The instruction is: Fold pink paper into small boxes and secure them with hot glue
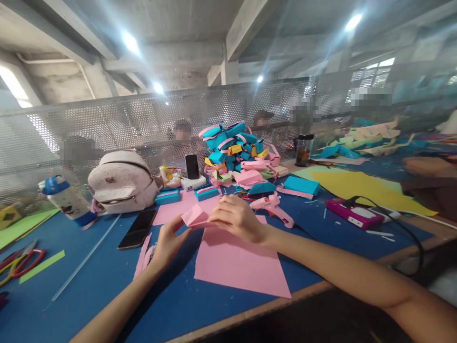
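A small folded pink paper piece [194,216], box-like in shape, is held up between my two hands above the table. My left hand [170,238] grips its left side between thumb and fingers. From the right, my right hand [237,216] closes over its other end, and the fingers hide that part. Beneath them lies a pink paper sheet [243,267] on the blue table top. A pink hot glue gun [273,207] rests just beyond my right hand. Two blue paper boxes [207,192] with pink strips sit behind the hands.
A heap of folded paper boxes [235,152] rises at the back. To the left are a phone [137,229], a backpack [121,183], a bottle [69,202], scissors [24,262] and a clear ruler [85,259]. A magenta power strip [353,214] with a black cable lies right.
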Demonstrator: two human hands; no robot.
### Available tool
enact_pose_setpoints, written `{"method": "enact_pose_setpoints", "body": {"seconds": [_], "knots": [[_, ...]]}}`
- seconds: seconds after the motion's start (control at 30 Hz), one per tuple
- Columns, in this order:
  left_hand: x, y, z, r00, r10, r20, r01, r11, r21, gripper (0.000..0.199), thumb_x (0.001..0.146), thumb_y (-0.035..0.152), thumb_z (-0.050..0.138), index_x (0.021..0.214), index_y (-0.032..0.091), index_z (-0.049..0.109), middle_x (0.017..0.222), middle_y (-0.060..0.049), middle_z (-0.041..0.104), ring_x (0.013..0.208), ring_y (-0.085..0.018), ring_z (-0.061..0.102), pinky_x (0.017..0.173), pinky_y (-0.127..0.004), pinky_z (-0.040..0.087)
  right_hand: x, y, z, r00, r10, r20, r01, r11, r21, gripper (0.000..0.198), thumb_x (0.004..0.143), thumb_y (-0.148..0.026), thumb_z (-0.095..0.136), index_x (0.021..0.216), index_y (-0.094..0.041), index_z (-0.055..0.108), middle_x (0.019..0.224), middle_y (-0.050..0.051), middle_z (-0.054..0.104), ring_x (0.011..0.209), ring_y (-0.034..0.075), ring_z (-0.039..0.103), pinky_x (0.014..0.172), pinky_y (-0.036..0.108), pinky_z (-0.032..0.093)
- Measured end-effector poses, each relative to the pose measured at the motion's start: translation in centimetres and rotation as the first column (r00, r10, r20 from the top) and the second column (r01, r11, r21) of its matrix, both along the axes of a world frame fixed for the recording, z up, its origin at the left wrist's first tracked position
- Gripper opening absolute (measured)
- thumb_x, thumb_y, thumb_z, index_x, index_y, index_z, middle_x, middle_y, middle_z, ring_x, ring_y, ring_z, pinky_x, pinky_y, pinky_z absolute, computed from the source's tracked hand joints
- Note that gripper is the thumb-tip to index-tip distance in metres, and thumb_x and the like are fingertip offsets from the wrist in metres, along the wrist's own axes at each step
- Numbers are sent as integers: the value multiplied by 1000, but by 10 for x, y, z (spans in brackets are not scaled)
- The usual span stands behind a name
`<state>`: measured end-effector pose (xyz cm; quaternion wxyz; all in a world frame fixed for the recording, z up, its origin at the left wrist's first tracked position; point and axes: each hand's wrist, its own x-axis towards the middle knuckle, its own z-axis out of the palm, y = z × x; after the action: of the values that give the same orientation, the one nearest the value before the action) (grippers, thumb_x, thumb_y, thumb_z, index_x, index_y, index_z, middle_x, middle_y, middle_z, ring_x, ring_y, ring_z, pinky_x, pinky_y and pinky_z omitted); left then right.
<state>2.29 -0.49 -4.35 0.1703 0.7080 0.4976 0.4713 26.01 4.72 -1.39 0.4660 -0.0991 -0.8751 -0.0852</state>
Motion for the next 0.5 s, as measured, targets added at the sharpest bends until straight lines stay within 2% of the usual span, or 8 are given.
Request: {"method": "enact_pose_setpoints", "body": {"seconds": [0.1, 0.17, 0.23, 0.3, 0.33, 0.4, 0.47, 0.5], "knots": [[-3, -1, -2, 998, 24, -51, -24, 1000, 9, 31, 80, 30, 68, 109, 19, 74, 110, -5, 76, 101, -29, 71, 90, -42, 57, 13, -18, 7, 990, -46, 135, 40, 998, 45, 13, 97, -26, 56, 96, -21, 68, 91, 5, 71, 86, 21, 58, 78, 37, 45], [-4, -1, -4, 996, 56, -73, -54, 998, 34, 33, 78, 29, 69, 109, 20, 74, 111, -4, 75, 102, -29, 71, 92, -43, 56, 30, -33, 8, 982, -42, 183, 51, 998, -45, 17, 94, -31, 61, 107, -22, 66, 102, 7, 70, 93, 23, 59, 80, 37, 46], [-5, -1, -5, 992, 88, -94, -83, 995, 60, 33, 78, 28, 69, 110, 21, 74, 111, -5, 75, 103, -29, 71, 93, -43, 55, 55, -44, 4, 986, -75, 148, 99, 982, -162, 13, 92, -34, 63, 99, -23, 65, 99, 7, 70, 93, 24, 60, 81, 37, 47], [-4, -1, -6, 990, 100, -100, -91, 992, 90, 34, 78, 26, 67, 111, 22, 74, 111, -4, 75, 103, -28, 71, 94, -42, 55, 87, -48, -3, 975, -201, 99, 221, 937, -271, 17, 93, -34, 59, 80, -23, 63, 86, 5, 69, 87, 24, 62, 79, 36, 46], [-3, -1, -5, 990, 98, -97, -88, 991, 104, 35, 78, 25, 67, 112, 23, 73, 113, -3, 75, 105, -27, 71, 96, -41, 55, 105, -46, -7, 960, -272, 72, 280, 897, -342, 25, 93, -37, 58, 74, -23, 61, 80, 5, 68, 82, 23, 63, 74, 34, 46], [-2, -3, -3, 991, 90, -102, -76, 987, 140, 38, 78, 22, 65, 115, 25, 72, 117, -1, 73, 110, -24, 69, 99, -38, 54, 139, -35, -17, 900, -432, 56, 395, 755, -524, 37, 93, -45, 54, 65, -22, 56, 68, 2, 64, 64, 19, 60, 63, 31, 45], [0, -6, 1, 991, 74, -110, -56, 986, 159, 40, 78, 20, 64, 117, 24, 71, 121, -1, 72, 114, -23, 67, 100, -35, 53, 167, -18, -28, 832, -549, 79, 454, 591, -667, 36, 89, -52, 56, 69, -21, 57, 74, 3, 66, 71, 21, 62, 70, 31, 48], [1, -7, 3, 992, 63, -114, -44, 986, 163, 41, 78, 19, 64, 118, 23, 70, 122, -2, 71, 115, -22, 66, 101, -34, 52, 176, -9, -32, 816, -574, 68, 442, 543, -714, 35, 86, -54, 57, 75, -21, 59, 80, 5, 68, 75, 23, 64, 69, 31, 49]]}}
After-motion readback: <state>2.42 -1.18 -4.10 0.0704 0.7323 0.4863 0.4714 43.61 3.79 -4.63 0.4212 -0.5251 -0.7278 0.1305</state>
